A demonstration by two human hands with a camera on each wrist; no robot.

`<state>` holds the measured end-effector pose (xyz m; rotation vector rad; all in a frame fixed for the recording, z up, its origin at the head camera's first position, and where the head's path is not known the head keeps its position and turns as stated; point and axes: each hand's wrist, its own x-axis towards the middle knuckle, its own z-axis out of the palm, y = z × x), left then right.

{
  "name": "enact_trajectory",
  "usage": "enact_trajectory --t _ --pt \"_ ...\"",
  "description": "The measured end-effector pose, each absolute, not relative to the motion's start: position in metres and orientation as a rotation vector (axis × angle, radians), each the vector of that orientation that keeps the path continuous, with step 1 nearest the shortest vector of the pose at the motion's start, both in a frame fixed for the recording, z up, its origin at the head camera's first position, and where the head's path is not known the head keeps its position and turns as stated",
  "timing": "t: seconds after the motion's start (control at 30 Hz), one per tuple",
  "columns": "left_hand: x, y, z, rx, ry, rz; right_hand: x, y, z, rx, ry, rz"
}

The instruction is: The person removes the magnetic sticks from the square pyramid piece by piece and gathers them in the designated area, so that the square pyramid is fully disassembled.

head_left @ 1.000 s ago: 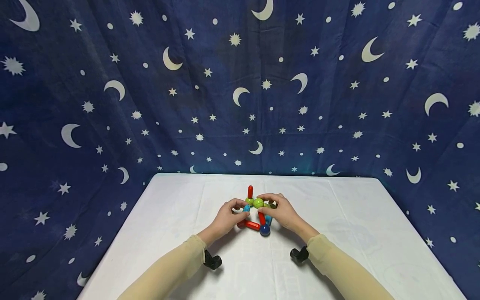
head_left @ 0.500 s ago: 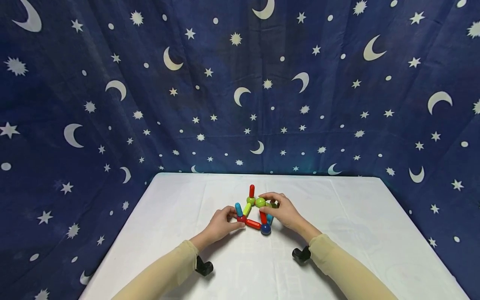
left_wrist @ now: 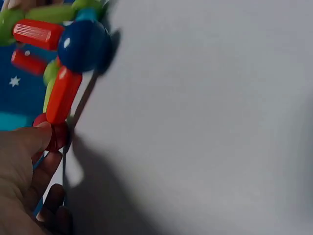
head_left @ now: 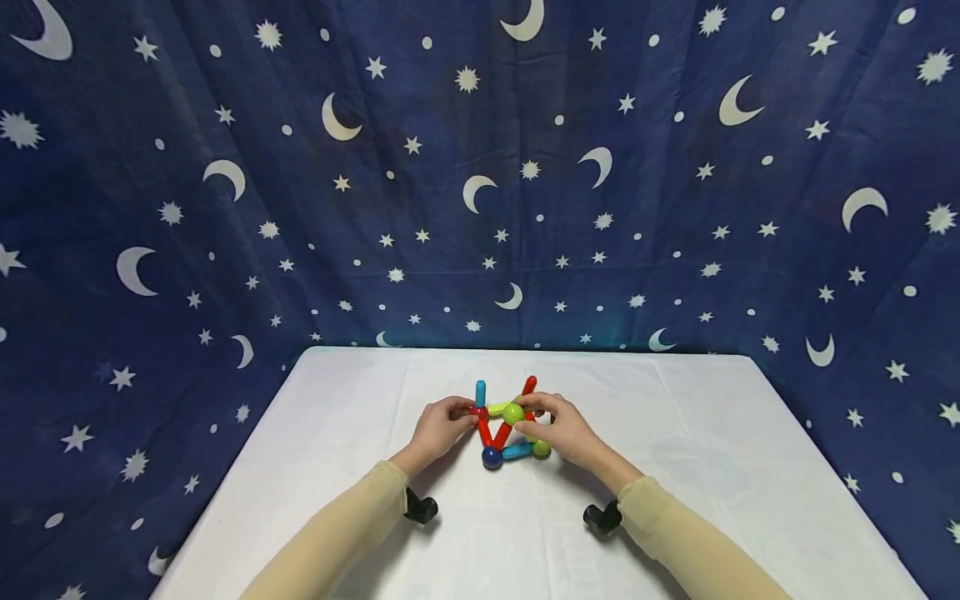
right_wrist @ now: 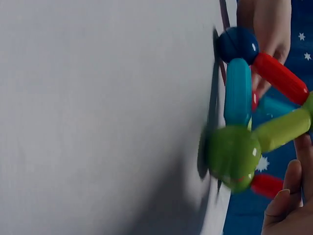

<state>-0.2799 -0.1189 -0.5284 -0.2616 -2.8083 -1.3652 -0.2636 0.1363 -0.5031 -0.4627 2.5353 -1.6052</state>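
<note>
A toy structure of ball-and-rod pieces stands on the white table between both hands. My left hand [head_left: 438,427] pinches a red ball [left_wrist: 57,136] at its left corner, from which a light blue rod [head_left: 481,393] points upward. My right hand [head_left: 564,429] holds the raised green ball [head_left: 513,414] at the top with thumb and fingers. At the front, a dark blue ball [head_left: 492,457] joins red rods and a light blue rod [right_wrist: 238,90]. That rod leads to a low green ball [right_wrist: 234,154]. Behind the right fingers, a red rod [head_left: 529,385] leans upward; its base is partly hidden.
The white table [head_left: 675,483] lies under the structure, with its far edge before a dark blue curtain [head_left: 480,233] of moons and stars. Black wrist cameras [head_left: 422,507] hang below both beige sleeves, near the tabletop.
The left hand went from the light blue rod to the red ball. The structure has turned clockwise seen from above: the dark blue ball swung left, the red ball backward. The right hand keeps its hold.
</note>
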Motion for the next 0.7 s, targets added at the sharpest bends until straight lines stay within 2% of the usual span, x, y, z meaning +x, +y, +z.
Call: enact_trajectory --t 0.3,0.57,0.7 --pt "-0.285 -0.11 -0.522 -0.167 -2.749 -1.441 -0.253 0.117 -0.511 -0.419 2.419 -1.737" --pt "-0.26 -0.114 -0.52 -0.454 -2.587 -1.939 -0.252 0.114 -0.512 -0.402 2.407 -1.801" --pt "-0.252 -0.107 -0.521 -0.471 -2.568 -2.018 -0.252 0.111 -0.512 -0.393 2.412 -1.834"
